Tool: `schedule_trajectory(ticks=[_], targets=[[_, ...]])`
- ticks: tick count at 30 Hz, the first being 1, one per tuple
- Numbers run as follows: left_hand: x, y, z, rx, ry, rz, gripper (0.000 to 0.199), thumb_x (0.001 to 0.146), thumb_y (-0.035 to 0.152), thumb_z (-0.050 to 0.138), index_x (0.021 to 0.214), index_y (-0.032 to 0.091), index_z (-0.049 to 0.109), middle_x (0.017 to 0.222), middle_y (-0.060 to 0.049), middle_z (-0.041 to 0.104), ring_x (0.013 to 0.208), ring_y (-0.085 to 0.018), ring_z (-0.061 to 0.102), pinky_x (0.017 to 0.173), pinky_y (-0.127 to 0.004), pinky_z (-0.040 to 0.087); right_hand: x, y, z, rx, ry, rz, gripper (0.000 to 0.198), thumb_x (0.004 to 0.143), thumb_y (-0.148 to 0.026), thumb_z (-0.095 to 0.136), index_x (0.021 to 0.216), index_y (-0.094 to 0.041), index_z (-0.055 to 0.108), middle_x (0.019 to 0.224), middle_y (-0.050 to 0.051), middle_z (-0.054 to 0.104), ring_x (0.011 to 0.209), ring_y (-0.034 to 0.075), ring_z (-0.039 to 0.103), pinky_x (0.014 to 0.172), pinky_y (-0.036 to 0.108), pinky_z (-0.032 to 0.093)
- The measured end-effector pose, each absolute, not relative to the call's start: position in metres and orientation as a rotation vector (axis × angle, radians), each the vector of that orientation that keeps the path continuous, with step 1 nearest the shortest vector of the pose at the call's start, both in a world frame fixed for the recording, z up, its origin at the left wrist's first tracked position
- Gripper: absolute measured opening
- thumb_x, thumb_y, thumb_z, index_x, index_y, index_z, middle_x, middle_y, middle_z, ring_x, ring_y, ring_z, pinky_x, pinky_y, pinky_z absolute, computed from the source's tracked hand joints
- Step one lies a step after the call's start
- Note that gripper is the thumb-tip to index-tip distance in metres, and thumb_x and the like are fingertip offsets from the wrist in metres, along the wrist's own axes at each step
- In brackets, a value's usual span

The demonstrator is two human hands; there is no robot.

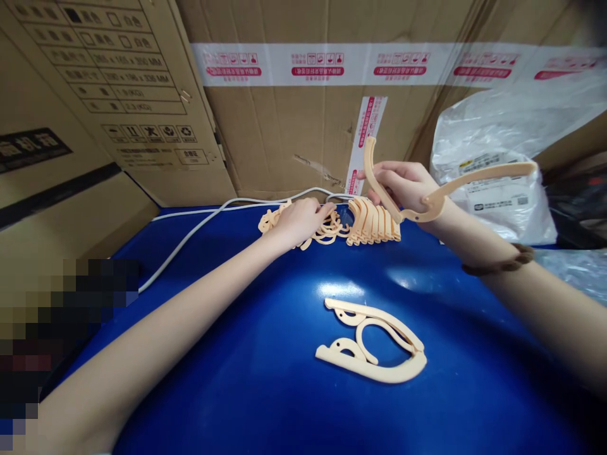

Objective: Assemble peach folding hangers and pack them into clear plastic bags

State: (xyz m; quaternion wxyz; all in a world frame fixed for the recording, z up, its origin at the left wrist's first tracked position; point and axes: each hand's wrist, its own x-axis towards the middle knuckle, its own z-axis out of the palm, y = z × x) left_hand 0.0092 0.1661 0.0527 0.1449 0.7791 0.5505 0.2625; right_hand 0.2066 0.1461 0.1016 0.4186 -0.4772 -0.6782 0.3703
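My right hand [403,180] is raised above the back of the table, its fingers closed around a cream plastic folding hanger frame [382,193]. The two arms of that frame spread apart in a wide V across the wrist. Low over a tangled pile of cream hanger hooks [327,234] is my left hand [300,221], fingers curled down into it; whatever they pinch is hidden. Right of the pile stands a row of curved cream hanger arms [372,221], lined up side by side. Nearer to me lies a folded hanger [396,373] with its hook between its arms.
The blue tabletop [227,379] is glossy. Cardboard boxes [284,139] wall in the back and left. A white cable [190,234] runs along the rear left. Clear plastic bags [502,196] sit at the back right.
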Motion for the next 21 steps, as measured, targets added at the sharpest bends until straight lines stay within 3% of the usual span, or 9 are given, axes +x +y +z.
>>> schedule_trajectory(ticks=[3, 6, 9, 12, 14, 17, 21], targets=[[0.011, 0.155, 0.059, 2.17, 1.619, 0.823, 0.043, 0.094, 0.056, 0.045, 0.1, 0.017, 0.063, 0.076, -0.007, 0.064, 0.078, -0.023, 0.06, 0.067, -0.028, 0.038, 0.204, 0.144, 0.104, -1.157, -1.531, 0.929, 0.005, 0.087, -0.024, 0.045, 0.09, -0.024, 0.049, 0.061, -0.003, 0.058, 0.047, 0.012, 0.048, 0.047, 0.026, 0.032], [0.012, 0.144, 0.07, 1.784, 1.265, 0.792, 0.052, 0.099, 0.057, 0.034, 0.092, 0.015, 0.065, 0.087, -0.009, 0.067, 0.077, -0.018, 0.061, 0.063, -0.025, 0.042, 0.204, 0.143, 0.103, -1.054, -1.377, 0.878, 0.013, 0.085, -0.021, 0.05, 0.09, -0.026, 0.039, 0.08, 0.002, 0.069, 0.061, 0.013, 0.059, 0.055, 0.026, 0.042], [0.01, 0.139, 0.077, 1.335, 0.957, 0.818, 0.031, 0.101, 0.035, 0.046, 0.086, 0.013, 0.06, 0.086, -0.007, 0.067, 0.073, -0.011, 0.063, 0.064, -0.022, 0.047, 0.208, 0.143, 0.101, -1.057, -1.417, 0.735, 0.023, 0.076, -0.017, 0.06, 0.082, -0.025, 0.039, 0.099, 0.008, 0.071, 0.077, 0.015, 0.064, 0.061, 0.027, 0.047], [0.004, 0.139, 0.078, 1.158, 0.917, 0.915, 0.018, 0.099, 0.018, 0.048, 0.084, 0.013, 0.056, 0.081, -0.003, 0.065, 0.059, -0.006, 0.058, 0.055, -0.019, 0.046, 0.213, 0.141, 0.101, -1.141, -1.727, 0.448, 0.014, 0.077, -0.021, 0.061, 0.079, -0.023, 0.047, 0.104, 0.009, 0.071, 0.092, 0.02, 0.066, 0.072, 0.031, 0.049], [0.001, 0.137, 0.078, 1.155, 0.925, 0.914, 0.019, 0.1, 0.018, 0.048, 0.083, 0.014, 0.056, 0.075, -0.001, 0.063, 0.048, -0.004, 0.049, 0.045, -0.018, 0.039, 0.213, 0.136, 0.102, -1.222, -1.967, 0.076, 0.005, 0.085, -0.027, 0.056, 0.087, -0.023, 0.056, 0.104, 0.009, 0.071, 0.098, 0.024, 0.065, 0.078, 0.035, 0.046], [0.0, 0.131, 0.08, 1.212, 0.918, 0.83, 0.022, 0.102, 0.022, 0.044, 0.085, 0.014, 0.056, 0.067, 0.001, 0.06, 0.04, -0.004, 0.043, 0.038, -0.018, 0.034, 0.207, 0.128, 0.101, -1.316, -2.286, -0.396, 0.023, 0.096, -0.036, 0.045, 0.098, -0.022, 0.064, 0.103, 0.011, 0.071, 0.098, 0.028, 0.064, 0.072, 0.036, 0.04], [0.005, 0.121, 0.088, 1.288, 0.945, 0.774, 0.025, 0.103, 0.025, 0.04, 0.086, 0.015, 0.054, 0.056, 0.005, 0.05, 0.034, -0.003, 0.033, 0.035, -0.017, 0.024, 0.198, 0.122, 0.092, -1.36, -2.459, -0.561, 0.03, 0.1, -0.033, 0.037, 0.096, -0.022, 0.064, 0.092, 0.01, 0.071, 0.081, 0.023, 0.063, 0.056, 0.031, 0.026]])
